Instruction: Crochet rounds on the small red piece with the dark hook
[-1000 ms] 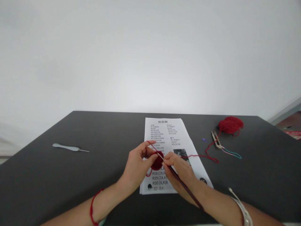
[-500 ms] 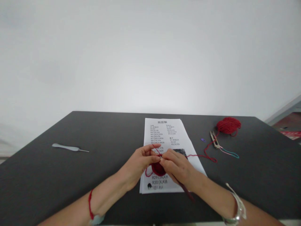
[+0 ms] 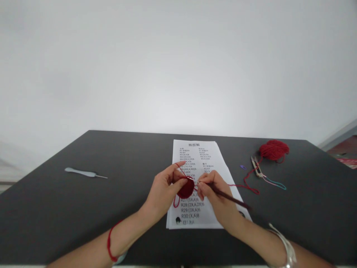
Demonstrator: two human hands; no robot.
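My left hand [image 3: 164, 190] pinches a small round piece of dark red crochet [image 3: 186, 190], with red yarn looped over its raised fingers. My right hand [image 3: 214, 197] grips a crochet hook [image 3: 231, 195] with a long dark handle, its tip at the edge of the red piece. A red yarn strand [image 3: 242, 186] runs from the work across the printed pattern sheet [image 3: 195, 156] to a ball of red yarn [image 3: 273, 150]. Both hands are above the sheet, and they hide part of its text.
On the dark table [image 3: 55, 204] lie a pale grey-handled crochet hook [image 3: 83, 172] at left, thread snips [image 3: 256, 166] near the yarn ball, a purple stitch marker [image 3: 243, 167], and a teal and pink thread [image 3: 275, 184]. The table's edges are at left, right and far side.
The hook's handle has swung from pointing down towards me to pointing right. My right hand has moved slightly apart from my left, showing more of the red piece.
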